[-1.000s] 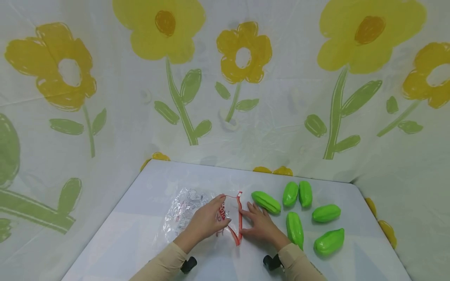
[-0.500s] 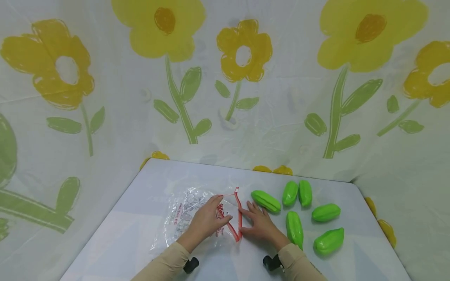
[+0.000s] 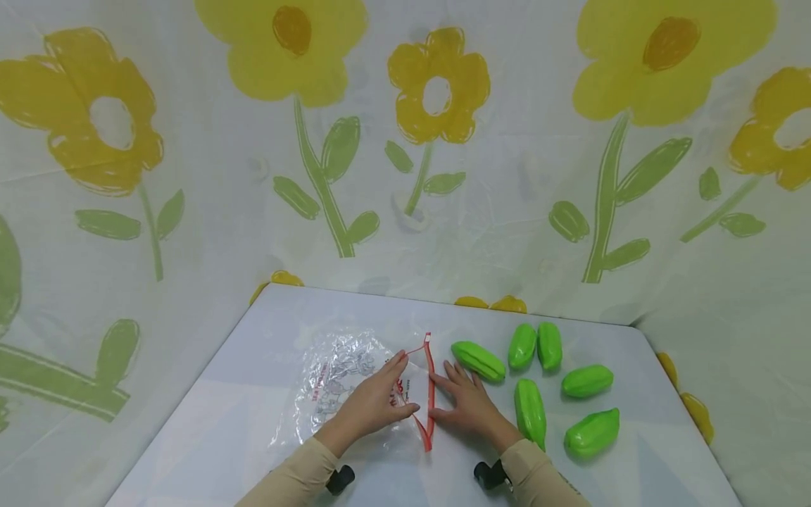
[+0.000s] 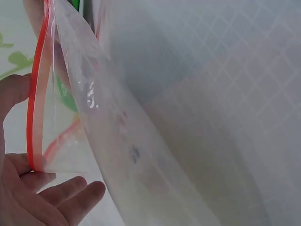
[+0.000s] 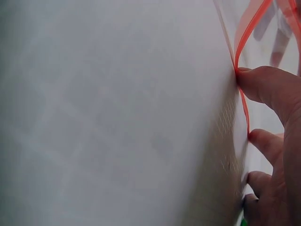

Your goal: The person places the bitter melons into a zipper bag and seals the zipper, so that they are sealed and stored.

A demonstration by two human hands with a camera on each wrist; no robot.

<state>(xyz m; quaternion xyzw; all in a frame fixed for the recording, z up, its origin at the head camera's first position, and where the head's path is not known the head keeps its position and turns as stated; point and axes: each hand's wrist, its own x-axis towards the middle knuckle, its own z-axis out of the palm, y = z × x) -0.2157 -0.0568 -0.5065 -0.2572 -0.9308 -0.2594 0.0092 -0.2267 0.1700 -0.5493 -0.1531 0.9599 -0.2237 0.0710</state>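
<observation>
A clear plastic zip bag with a red zip strip lies on the white table, its mouth facing right. My left hand lies over the bag at the mouth and holds the upper lip between thumb and fingers; in the left wrist view the red strip runs into that hand. My right hand presses the lower lip to the table with straight fingers, the thumb against the strip. Several green plastic fruits lie just right of that hand.
More green fruits are spread over the right half of the table, up to the back edge. A flowered curtain closes in the table at the back and both sides. Bare tabletop shows left of the bag.
The bag's mouth has narrowed: my left hand has lowered the upper lip toward the table and the bag lies flatter. The right hand has stayed in place on the lower lip.
</observation>
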